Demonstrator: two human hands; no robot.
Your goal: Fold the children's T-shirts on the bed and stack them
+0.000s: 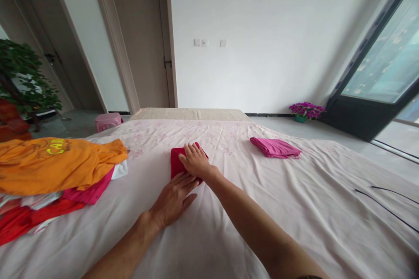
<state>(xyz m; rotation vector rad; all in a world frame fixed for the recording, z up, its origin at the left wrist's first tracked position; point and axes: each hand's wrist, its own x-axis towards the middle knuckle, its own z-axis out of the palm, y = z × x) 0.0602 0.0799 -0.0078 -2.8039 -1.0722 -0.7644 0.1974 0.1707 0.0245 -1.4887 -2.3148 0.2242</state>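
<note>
Flowered sheet [327, 200]: it is spreading beneath our left grip [175, 196] and our right grip [196, 161].
Clothes pile [94, 185]: it is lying left of our left grip, well apart, and an orange garment [65, 165] is topping it.
Red cloth [177, 161]: it is lying folded under our right grip, its near edge meeting our left fingers.
Pink cloth [275, 147]: it is lying folded to the right of our right grip, well apart.
Left grip: we are resting it released, palm down, thumb apart.
Right grip: we are laying it released and flat upon the red cloth.
</note>
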